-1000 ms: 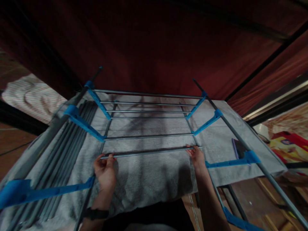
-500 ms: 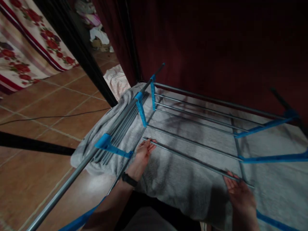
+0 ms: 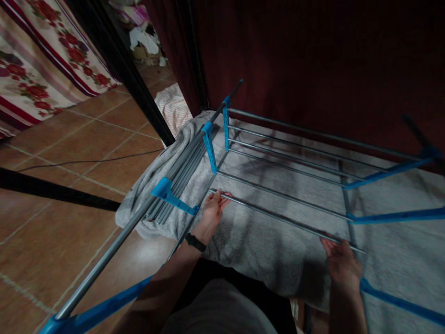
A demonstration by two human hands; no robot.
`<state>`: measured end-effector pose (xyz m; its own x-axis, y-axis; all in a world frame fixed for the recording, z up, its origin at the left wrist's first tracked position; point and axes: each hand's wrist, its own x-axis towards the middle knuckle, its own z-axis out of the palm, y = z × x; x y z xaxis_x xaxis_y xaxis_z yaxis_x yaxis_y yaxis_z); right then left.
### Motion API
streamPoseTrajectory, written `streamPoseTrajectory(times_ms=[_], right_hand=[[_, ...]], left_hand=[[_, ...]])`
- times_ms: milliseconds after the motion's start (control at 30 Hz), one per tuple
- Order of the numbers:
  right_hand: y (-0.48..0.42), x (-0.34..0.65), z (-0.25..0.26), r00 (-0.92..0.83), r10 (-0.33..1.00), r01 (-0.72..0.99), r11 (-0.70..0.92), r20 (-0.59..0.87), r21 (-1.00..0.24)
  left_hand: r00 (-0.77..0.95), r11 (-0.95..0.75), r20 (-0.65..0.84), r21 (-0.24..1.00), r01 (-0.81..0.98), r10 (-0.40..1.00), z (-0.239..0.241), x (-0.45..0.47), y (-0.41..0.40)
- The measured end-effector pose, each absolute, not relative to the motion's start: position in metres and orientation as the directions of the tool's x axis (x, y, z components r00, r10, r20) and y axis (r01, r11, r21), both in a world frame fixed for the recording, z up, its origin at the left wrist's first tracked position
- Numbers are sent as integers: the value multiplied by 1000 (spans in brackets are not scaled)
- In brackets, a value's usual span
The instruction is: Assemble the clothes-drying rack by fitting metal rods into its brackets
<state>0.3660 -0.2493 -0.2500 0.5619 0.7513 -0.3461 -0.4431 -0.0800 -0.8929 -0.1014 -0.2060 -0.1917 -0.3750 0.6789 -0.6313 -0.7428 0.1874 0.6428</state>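
Note:
A loose grey metal tube (image 3: 274,213) spans the gap between my two hands. Near its left end, my left hand (image 3: 213,206) grips it between thumb and fingers. My right hand (image 3: 342,260) holds the same tube close to its right end, fingers underneath. Around the tube lies a partly assembled rack of grey tubes with blue plastic brackets. One blue bracket (image 3: 179,200) sits just left of my left hand, and another blue bracket (image 3: 399,304) is below and right of my right hand. Fitted crossbars (image 3: 285,196) run beyond the held tube.
The rack rests on a grey blanket (image 3: 250,236). Several spare tubes (image 3: 184,178) lie bundled on its left side. Black posts (image 3: 132,79) and a dark red curtain (image 3: 295,60) stand behind. A thin cable (image 3: 86,161) crosses the tiled floor (image 3: 69,222).
Both hands still hold the tube; the right hand has shifted slightly up and left. The whole scene sits a little higher, and its left side further right, as the view tilts.

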Motion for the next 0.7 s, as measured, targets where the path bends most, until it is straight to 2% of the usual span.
streamPoseTrajectory(times_ms=[167,567,700], right_hand=[[-247,359,-248,671,644,-405,-96,-367,-909],[-242,340,-229,673,594,-499,-73,-439,-863],[-245,347,-235,632,637,-534,-55,-441,-844]], left_hand=[[-370,197,-607,667,-719,704,-191,-104,-207],[-394,200,-573,713,-672,718,-192,-108,-203],[-370,208,-582,696,-687,724,-192,-108,-203]])
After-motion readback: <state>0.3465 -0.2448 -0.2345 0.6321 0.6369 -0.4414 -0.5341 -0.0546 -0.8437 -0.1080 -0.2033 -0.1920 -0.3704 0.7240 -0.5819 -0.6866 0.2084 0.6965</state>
